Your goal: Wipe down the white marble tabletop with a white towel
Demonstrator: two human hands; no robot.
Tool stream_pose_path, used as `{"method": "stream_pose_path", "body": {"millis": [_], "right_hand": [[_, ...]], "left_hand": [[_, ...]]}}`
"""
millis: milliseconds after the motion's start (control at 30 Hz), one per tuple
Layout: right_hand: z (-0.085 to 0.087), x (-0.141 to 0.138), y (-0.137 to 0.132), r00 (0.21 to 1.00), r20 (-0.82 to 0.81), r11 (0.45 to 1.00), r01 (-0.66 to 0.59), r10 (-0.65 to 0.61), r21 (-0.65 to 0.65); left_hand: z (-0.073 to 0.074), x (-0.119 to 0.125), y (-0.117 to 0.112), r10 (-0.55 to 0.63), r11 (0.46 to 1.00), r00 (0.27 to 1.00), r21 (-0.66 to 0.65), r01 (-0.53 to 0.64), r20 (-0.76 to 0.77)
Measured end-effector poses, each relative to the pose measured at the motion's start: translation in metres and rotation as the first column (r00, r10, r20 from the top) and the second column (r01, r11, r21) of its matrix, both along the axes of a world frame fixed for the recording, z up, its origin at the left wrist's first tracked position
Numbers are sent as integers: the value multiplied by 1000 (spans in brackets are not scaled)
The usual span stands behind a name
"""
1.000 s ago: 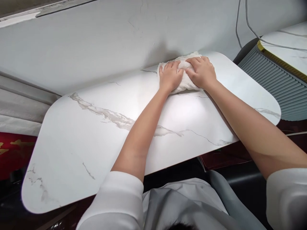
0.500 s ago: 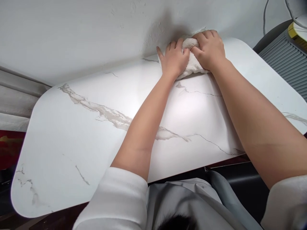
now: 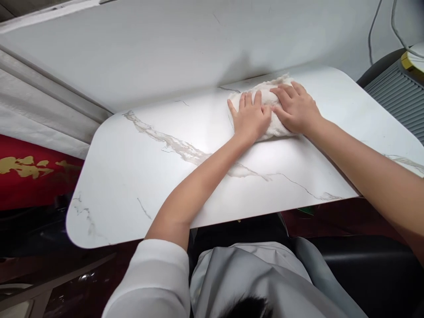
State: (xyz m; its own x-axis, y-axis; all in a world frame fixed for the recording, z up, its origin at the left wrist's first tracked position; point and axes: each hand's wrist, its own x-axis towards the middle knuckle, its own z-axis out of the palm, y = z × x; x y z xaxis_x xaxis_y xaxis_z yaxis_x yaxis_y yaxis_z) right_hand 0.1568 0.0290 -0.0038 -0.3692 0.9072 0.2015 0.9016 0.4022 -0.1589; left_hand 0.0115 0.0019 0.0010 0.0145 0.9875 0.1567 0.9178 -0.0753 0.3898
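A white, fluffy cloth [image 3: 276, 128], folded and bunched, lies on the white marble-patterned table [image 3: 139, 176] near its back edge. My left hand [image 3: 250, 117] presses on the left part of the cloth from above, its fingers spread. On the right part rests my right hand [image 3: 296, 106], fingers stretched out over the fabric and thumb apart from them. Both thumbs come close together over the cloth's middle. The cloth's underside is hidden against the tabletop.
A pale wall [image 3: 165, 48] runs along the table's back edge. At the right stands a grey ribbed appliance [image 3: 394, 97] with hanging cables. White fabric [image 3: 49, 106] and a red cloth with gold marks [image 3: 36, 172] hang at the left. A black seat [image 3: 357, 265] lies below.
My hands and the cloth have come away from the wall, towards me. The cloth looks flatter and more spread out. The view has shifted, showing more at the left.
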Motion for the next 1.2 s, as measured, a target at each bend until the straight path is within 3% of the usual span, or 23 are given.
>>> {"method": "stream_pose_path", "body": {"millis": [367,467,600,733,867,1033,1200], "right_hand": [[4,-8,-168,995,90,990,-58,46,127],[3,-13,-192,994,80,985,-88,77,151],[1,-19,-199,990,63,976,-132,122,176],[0,-25,-185,986,61,970,-163,155,179],[-1,-37,-154,976,78,963,-212,202,167],[-3,-64,-88,971,85,966,-232,223,115],[-1,-94,-14,981,65,976,-188,182,106]], "left_hand": [[5,-26,-144,-246,969,964,-21,245,-102],[6,-35,-170,-273,962,954,-19,273,-120],[6,-43,-185,-284,959,950,-18,284,-132],[4,-49,-177,-258,966,956,0,260,-137],[5,-58,-152,-207,978,969,-17,207,-135],[8,-77,-94,-138,988,986,-81,130,-94],[2,-101,-22,-60,998,998,-17,60,-1]]}}
